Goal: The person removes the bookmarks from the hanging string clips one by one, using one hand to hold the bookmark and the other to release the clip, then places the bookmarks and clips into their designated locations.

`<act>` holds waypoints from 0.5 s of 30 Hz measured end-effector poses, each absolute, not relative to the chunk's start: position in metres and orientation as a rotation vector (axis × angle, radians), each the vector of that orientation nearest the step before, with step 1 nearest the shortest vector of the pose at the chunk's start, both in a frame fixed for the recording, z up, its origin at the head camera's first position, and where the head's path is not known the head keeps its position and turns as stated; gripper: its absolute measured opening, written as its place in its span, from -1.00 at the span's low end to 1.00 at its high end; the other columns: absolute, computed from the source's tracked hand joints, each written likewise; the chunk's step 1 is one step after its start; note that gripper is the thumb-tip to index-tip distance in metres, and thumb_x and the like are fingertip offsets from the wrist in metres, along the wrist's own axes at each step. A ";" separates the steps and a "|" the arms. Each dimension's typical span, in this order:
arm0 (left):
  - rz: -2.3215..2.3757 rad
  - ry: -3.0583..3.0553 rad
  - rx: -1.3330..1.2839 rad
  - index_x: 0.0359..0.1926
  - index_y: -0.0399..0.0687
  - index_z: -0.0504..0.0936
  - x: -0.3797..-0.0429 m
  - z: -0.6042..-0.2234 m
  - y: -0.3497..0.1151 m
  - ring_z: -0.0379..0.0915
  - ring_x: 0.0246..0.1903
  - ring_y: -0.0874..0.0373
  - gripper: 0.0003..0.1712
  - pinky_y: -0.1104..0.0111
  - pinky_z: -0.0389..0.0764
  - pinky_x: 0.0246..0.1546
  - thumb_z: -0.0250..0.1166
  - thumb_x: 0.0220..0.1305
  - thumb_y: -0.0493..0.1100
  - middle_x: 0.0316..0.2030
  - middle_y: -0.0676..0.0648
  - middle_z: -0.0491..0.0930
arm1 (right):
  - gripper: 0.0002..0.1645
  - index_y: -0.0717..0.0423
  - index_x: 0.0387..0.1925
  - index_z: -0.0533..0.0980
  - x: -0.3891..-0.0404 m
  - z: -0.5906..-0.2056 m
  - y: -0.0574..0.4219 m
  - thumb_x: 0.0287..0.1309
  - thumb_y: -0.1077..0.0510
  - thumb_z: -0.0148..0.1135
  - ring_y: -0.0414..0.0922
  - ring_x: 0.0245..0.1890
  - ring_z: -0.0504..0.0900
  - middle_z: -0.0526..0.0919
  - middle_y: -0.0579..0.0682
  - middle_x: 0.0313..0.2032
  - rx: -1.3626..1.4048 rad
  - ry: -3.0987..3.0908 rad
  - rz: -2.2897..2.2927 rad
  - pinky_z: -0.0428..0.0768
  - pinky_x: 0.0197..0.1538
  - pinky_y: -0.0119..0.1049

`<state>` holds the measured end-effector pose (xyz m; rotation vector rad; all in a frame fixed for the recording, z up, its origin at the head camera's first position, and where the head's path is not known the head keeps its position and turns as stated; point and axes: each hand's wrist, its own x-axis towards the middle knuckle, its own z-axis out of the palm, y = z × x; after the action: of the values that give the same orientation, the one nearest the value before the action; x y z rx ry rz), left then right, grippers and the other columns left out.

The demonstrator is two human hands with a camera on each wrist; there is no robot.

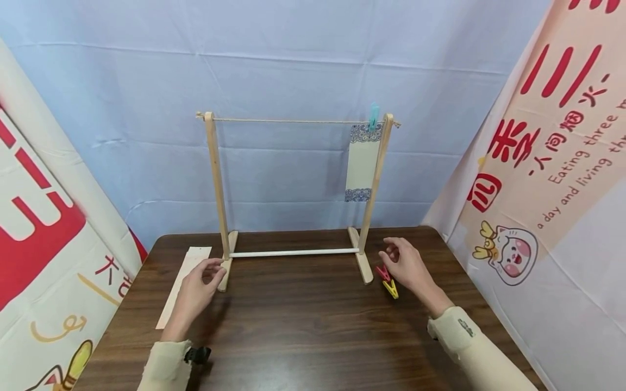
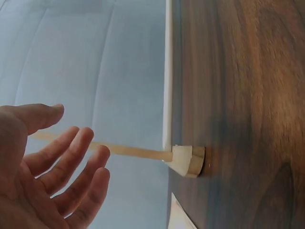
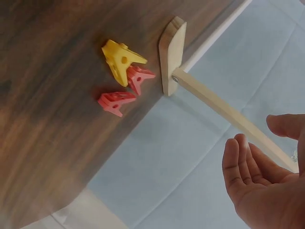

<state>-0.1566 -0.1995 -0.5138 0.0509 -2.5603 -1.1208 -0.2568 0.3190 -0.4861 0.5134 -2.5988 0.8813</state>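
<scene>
My left hand [image 1: 196, 288] hovers above a pale paper strip [image 1: 176, 288] at the table's left, holding nothing; in the left wrist view its fingers [image 2: 71, 157] are loosely bent. Nearby is the left foot of a wooden frame [image 1: 215, 163]. My right hand [image 1: 406, 266], also holding nothing, hovers beside a yellow clip [image 3: 114, 55] and two red clips [image 3: 114, 101], which lie by the frame's right foot [image 1: 361, 258]. From the cord [image 1: 288, 121] at the top hangs a paper card [image 1: 363, 160] with blue patterned ends, pinched by a light-blue clip [image 1: 374, 117].
A white bar [image 1: 293, 253] joins the frame's two feet low over the dark wooden table [image 1: 303, 326]. Behind stands a pale blue cloth backdrop [image 1: 283, 65]. Printed banners [image 1: 548, 163] hang at both sides.
</scene>
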 end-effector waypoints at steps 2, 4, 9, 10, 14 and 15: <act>-1.119 -2.564 0.053 0.27 -0.24 0.64 -0.158 -0.514 -0.198 0.69 0.04 -0.13 -0.61 -0.04 0.66 0.07 0.35 0.57 -0.13 -0.02 -0.18 0.75 | -0.56 0.39 0.19 0.59 -0.257 -0.484 0.318 0.38 0.24 0.41 0.05 -0.27 0.68 0.68 0.19 -0.21 0.519 -2.598 0.879 0.65 -0.21 -0.21; -1.118 -2.561 0.050 0.27 -0.22 0.64 -0.159 -0.514 -0.196 0.69 0.04 -0.12 -0.60 -0.03 0.67 0.05 0.35 0.57 -0.11 -0.01 -0.17 0.75 | -0.56 0.38 0.19 0.59 -0.258 -0.481 0.317 0.39 0.24 0.41 0.09 -0.25 0.69 0.67 0.18 -0.20 0.521 -2.598 0.876 0.65 -0.19 -0.17; -1.180 -2.530 0.002 0.30 -0.16 0.63 -0.165 -0.513 -0.190 0.69 0.04 -0.09 -0.60 -0.01 0.68 0.04 0.35 0.58 -0.10 0.03 -0.17 0.75 | -0.56 0.36 0.21 0.59 -0.260 -0.473 0.314 0.39 0.24 0.41 0.05 -0.24 0.67 0.67 0.19 -0.19 0.524 -2.582 0.874 0.66 -0.17 -0.13; -1.198 -2.525 -0.010 0.31 -0.16 0.62 -0.165 -0.513 -0.189 0.68 0.04 -0.08 -0.60 0.01 0.68 0.04 0.34 0.58 -0.11 0.04 -0.17 0.74 | -0.55 0.37 0.21 0.59 -0.261 -0.472 0.314 0.38 0.24 0.41 0.04 -0.25 0.67 0.67 0.20 -0.19 0.525 -2.577 0.872 0.66 -0.17 -0.12; -1.257 -2.501 -0.049 0.32 -0.16 0.61 -0.169 -0.515 -0.183 0.69 0.03 -0.06 -0.60 0.13 0.70 0.03 0.34 0.58 -0.15 0.06 -0.17 0.73 | -0.56 0.38 0.22 0.57 -0.262 -0.467 0.311 0.40 0.25 0.39 0.10 -0.22 0.69 0.67 0.21 -0.18 0.543 -2.566 0.898 0.71 -0.15 0.00; -1.263 -2.497 -0.053 0.31 -0.16 0.61 -0.170 -0.515 -0.182 0.69 0.03 -0.05 -0.60 0.15 0.70 0.02 0.34 0.58 -0.15 0.06 -0.16 0.73 | -0.56 0.38 0.22 0.57 -0.262 -0.466 0.311 0.41 0.25 0.39 0.11 -0.22 0.70 0.67 0.21 -0.17 0.546 -2.568 0.902 0.72 -0.13 0.04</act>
<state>-0.1697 -0.1822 -0.5153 -0.0529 -2.4970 -1.2628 -0.2621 0.3107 -0.4657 0.5456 -2.5679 0.9017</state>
